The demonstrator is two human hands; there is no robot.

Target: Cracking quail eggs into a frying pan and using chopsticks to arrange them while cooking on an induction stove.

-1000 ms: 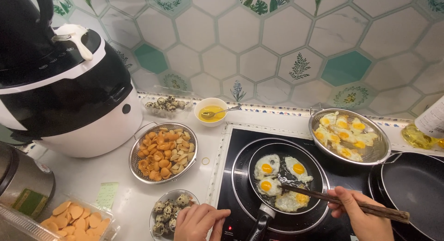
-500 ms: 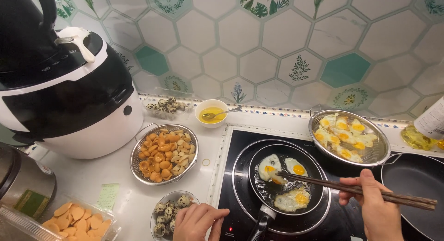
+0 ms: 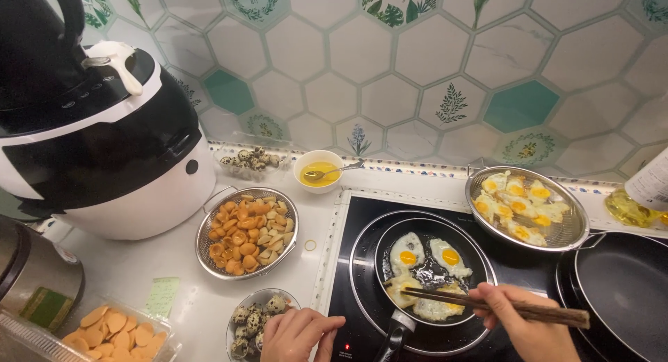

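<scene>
So the right hand is down at the bottom edge with its fingers clamped on a pair of dark wooden chopsticks; the tips reach left into the small black frying pan and touch the fried egg at the near side of it; two more little fried eggs sit further back in the same pan, yolks up; the pan stands on the black hob. Meanwhile the left hand rests just beside a glass bowl of speckled quail eggs on the white tabletop; its fingers are loosely curled, clamped on nothing that I can see. Behind that there's a wire basket of orange slices, and a small bowl of beaten egg with a spoon near the tiled wall; a second wire basket holding cooked eggs sits to the right of the pan; a big black-and-white cooker fills the left side.
</scene>
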